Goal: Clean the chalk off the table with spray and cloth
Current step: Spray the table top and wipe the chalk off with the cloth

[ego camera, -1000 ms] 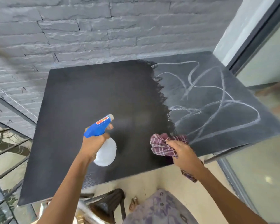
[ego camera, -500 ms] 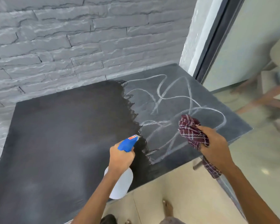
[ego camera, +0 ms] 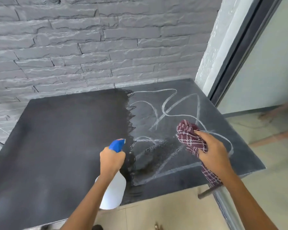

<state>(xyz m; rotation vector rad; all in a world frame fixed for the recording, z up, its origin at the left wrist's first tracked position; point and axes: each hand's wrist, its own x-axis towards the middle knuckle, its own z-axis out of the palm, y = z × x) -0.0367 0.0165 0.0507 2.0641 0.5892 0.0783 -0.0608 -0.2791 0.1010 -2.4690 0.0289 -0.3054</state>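
A dark square table (ego camera: 56,138) fills the view; its left part is wiped dark, its right part carries white chalk scribbles (ego camera: 168,110). My left hand (ego camera: 111,161) grips a white spray bottle (ego camera: 113,191) with a blue trigger head (ego camera: 117,145), the nozzle aimed right over the table's front middle. A fresh wet patch (ego camera: 156,151) darkens the chalk just right of the nozzle. My right hand (ego camera: 213,151) holds a bunched maroon checked cloth (ego camera: 189,136) above the chalked area, one end hanging below the wrist.
A grey stone-brick wall (ego camera: 90,47) stands behind the table. A dark door frame with glass (ego camera: 239,55) runs along the right. Beige floor tiles (ego camera: 165,213) lie below the table's front edge, with a metal rail (ego camera: 223,205) at lower right.
My left hand has carried the bottle right to the edge of the chalked part, where a wet patch now shows. My right hand has lifted the cloth up and to the right.
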